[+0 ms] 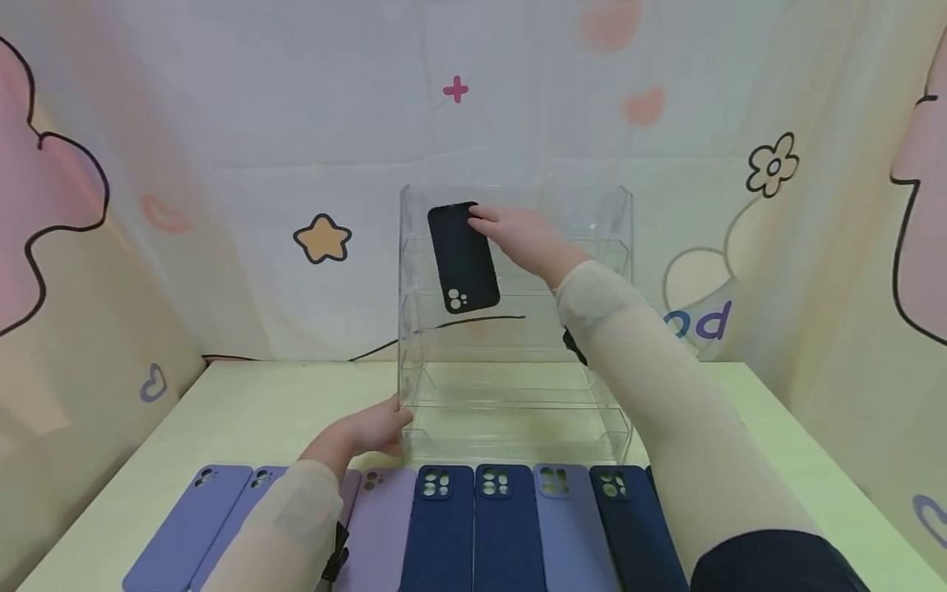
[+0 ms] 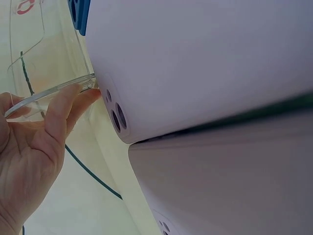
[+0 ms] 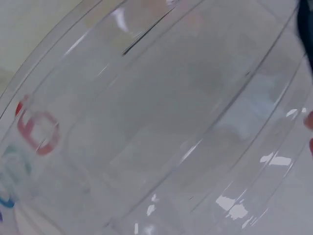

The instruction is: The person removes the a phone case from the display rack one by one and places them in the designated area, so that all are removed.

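Note:
A black phone case (image 1: 464, 259) leans slightly in the upper tiers of a clear plastic display rack (image 1: 510, 448). My right hand (image 1: 527, 240) pinches the case by its top right corner, camera holes at the bottom. Low on the rack's left side, my left hand (image 1: 364, 431) grips the clear side wall; in the left wrist view its thumb and fingers (image 2: 61, 110) stand on either side of that edge. Clear tiers fill the right wrist view, with a dark edge of the case and fingertips (image 3: 309, 121) at its right border.
A row of phone cases lies along the table's front: lilac ones (image 1: 381, 526) at left, navy ones (image 1: 436, 534) in the middle, a periwinkle one (image 1: 573, 526) and a dark one (image 1: 636, 526) at right. A printed curtain (image 1: 296, 99) hangs behind the table (image 1: 296, 390).

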`<state>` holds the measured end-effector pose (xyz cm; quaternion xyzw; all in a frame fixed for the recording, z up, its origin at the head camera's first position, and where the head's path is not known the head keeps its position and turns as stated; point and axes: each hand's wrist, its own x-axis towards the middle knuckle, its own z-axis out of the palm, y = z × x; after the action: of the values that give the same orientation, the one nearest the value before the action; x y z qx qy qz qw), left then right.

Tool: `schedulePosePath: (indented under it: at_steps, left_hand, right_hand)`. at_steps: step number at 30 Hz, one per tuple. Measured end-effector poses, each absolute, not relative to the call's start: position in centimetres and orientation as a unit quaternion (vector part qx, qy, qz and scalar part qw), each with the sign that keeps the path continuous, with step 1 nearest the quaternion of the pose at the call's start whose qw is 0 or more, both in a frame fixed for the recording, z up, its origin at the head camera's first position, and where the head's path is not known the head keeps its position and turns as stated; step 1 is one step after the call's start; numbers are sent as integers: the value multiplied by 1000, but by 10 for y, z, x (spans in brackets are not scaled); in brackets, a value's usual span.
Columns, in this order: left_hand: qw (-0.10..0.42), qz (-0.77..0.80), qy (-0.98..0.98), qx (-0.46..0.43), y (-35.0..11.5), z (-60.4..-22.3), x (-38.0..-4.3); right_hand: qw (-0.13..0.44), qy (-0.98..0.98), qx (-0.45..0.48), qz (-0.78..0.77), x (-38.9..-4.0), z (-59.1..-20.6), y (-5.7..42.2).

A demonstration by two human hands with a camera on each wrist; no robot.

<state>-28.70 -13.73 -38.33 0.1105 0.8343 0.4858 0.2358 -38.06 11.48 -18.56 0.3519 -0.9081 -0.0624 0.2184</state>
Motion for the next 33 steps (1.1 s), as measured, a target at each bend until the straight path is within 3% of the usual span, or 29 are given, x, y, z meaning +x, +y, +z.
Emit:
schedulePosePath:
  at_steps: [6, 8, 13, 18, 28, 33]
  left_hand:
    - [239, 484, 835, 111, -137, -384, -286]
    - [243, 490, 830, 110, -137, -384, -286]
    - [244, 497, 825, 111, -138, -385, -285]
    - [239, 494, 828, 119, -138, -383, -286]
    - [254, 491, 825, 116, -139, -381, -280]
    - [254, 498, 820, 122, -136, -382, -283]
  right_hand:
    - [386, -833, 390, -66, -380, -197, 137]
    - [405, -842, 357, -16, -376, -198, 140]
    - [351, -888, 252, 159, -357, -193, 147]
    - [315, -874, 252, 271, -327, -199, 168]
    - [132, -911, 219, 324, -281, -258, 210]
    - [79, -911, 196, 353, -268, -271, 224]
